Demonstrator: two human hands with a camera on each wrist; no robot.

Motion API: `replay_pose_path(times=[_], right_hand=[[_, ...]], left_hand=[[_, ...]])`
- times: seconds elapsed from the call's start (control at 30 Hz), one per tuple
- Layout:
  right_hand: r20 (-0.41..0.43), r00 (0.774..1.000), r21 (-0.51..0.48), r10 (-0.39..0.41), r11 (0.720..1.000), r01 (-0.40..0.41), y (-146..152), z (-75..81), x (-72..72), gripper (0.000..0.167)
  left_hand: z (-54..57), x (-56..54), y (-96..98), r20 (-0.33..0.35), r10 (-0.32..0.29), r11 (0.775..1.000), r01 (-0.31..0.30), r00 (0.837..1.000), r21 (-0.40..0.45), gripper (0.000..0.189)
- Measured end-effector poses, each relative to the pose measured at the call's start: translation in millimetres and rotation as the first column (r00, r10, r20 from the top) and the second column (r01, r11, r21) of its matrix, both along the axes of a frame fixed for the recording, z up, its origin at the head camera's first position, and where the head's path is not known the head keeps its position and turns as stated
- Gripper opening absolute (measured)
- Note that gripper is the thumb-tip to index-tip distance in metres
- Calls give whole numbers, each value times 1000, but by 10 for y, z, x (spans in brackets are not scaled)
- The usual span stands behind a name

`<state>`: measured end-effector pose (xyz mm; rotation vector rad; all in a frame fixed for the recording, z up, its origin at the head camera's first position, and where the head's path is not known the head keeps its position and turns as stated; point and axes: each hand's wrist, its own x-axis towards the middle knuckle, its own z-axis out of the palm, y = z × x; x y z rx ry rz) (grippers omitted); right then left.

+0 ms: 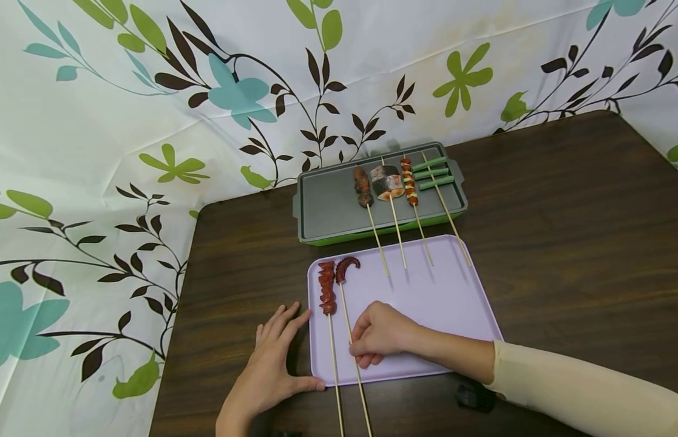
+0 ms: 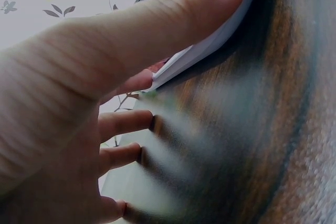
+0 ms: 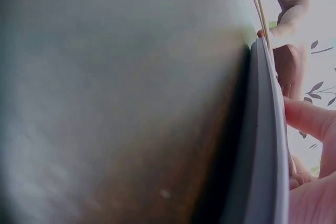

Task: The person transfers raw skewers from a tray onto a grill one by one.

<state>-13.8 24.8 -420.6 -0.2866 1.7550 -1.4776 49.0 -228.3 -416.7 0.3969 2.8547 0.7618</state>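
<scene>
My right hand (image 1: 385,334), over the lilac tray (image 1: 426,291), pinches the bare stick of a skewer with a curled, dark red octopus tentacle (image 1: 346,267). Left of that skewer lies another, threaded with folded red meat pieces (image 1: 327,291); both sticks reach past the tray's front edge. Spread fingers and thumb mark my left hand (image 1: 267,370), at the tray's left side. In the left wrist view the thumb (image 2: 173,14) lies against the tray's rim, while several fingertips touch the table. The right wrist view shows the tray's edge (image 3: 268,145) beside my right hand (image 3: 315,192).
Behind the tray stands a green toy grill with a grey top (image 1: 328,209). Across it lie several skewers, including brown meat, a fish piece (image 1: 388,182) and green stalks (image 1: 434,173); their sticks overhang the tray. A floral cloth (image 1: 153,121) hangs behind the dark wooden table (image 1: 562,243).
</scene>
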Motion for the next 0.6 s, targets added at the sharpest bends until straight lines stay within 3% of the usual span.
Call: replay_pose_path(times=[0.6], right_hand=[[-81, 996, -22, -26, 999, 25, 117, -20, 61, 8]], left_hand=[[-16, 3, -19, -12, -4, 1000, 4, 1000, 9, 115]])
